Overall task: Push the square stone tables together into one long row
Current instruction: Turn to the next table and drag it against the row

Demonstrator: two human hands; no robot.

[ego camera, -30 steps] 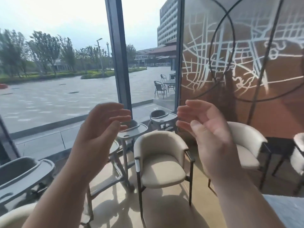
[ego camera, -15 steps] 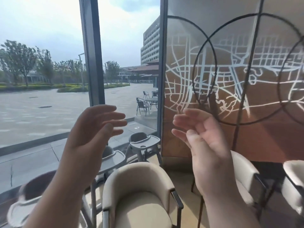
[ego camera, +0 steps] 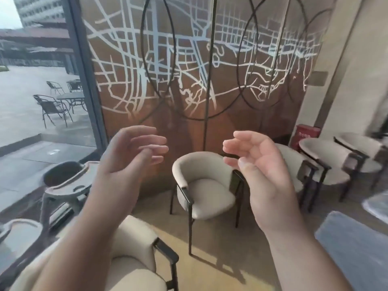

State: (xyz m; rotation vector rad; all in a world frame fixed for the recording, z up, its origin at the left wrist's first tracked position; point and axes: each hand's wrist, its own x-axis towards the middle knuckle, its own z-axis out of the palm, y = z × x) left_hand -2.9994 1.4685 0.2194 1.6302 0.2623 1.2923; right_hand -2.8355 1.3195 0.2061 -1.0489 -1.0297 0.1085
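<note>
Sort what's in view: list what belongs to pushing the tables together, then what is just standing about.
Job: grey stone table at lower right; left hand and right hand, both raised and holding nothing.
Standing about: beige armchair, grey high chair, red box.

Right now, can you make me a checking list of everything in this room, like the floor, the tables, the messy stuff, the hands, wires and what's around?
Surface: tan floor, partly sunlit.
Job's things: a grey stone table corner shows at lower right; another pale slab edge beyond it, blurred. Neither is touched.
Clutter: beige armchair in the middle, another at lower left, more on the right; grey high chairs by the window.
Grips: left hand and right hand raised in the air, fingers loosely curled, holding nothing.
Cables: nothing seen.
Surroundings: brown map-patterned wall panel, window onto a patio with metal chairs, red box.
</note>
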